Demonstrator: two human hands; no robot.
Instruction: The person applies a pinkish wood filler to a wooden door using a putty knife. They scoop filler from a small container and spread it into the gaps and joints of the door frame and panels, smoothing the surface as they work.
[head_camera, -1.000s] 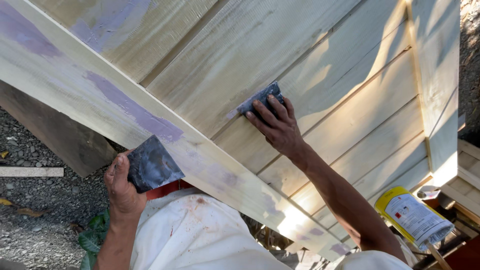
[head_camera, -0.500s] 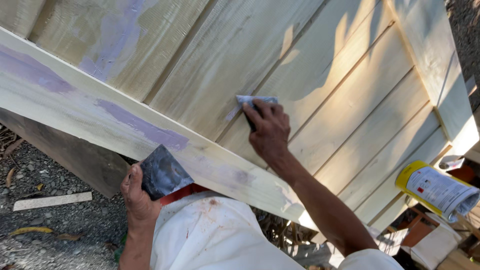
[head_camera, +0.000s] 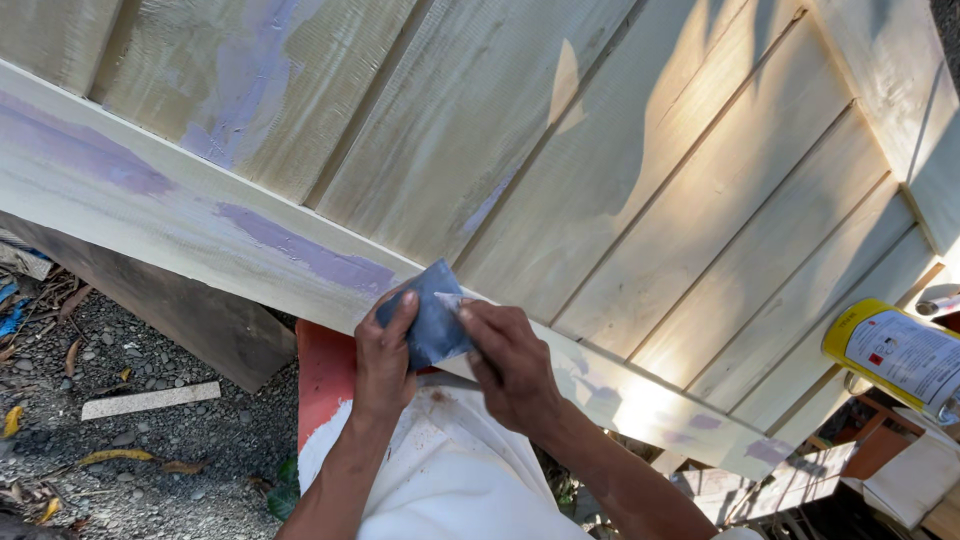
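My left hand (head_camera: 385, 362) grips a dark grey-blue flat plate (head_camera: 432, 322) at the near edge of a pale wooden panel (head_camera: 640, 190). My right hand (head_camera: 512, 368) is right beside it, fingers pinched on a small scraper whose pale tip (head_camera: 447, 298) rests on the plate's top edge. The two hands nearly touch. Purple filler patches (head_camera: 310, 255) streak the panel's front rail (head_camera: 180, 215) and one upper board. My white-clothed lap lies just below the hands.
A yellow can with a white label (head_camera: 892, 352) lies at the right, beyond the panel's edge. A red support (head_camera: 322, 372) shows under the rail. A dark plank (head_camera: 200, 320), a white wood strip (head_camera: 150, 400) and dry leaves lie on gravel at the left.
My right hand has left the board's surface and come down to the plate. My left hand has raised the plate up to the rail's edge. The view shifted.
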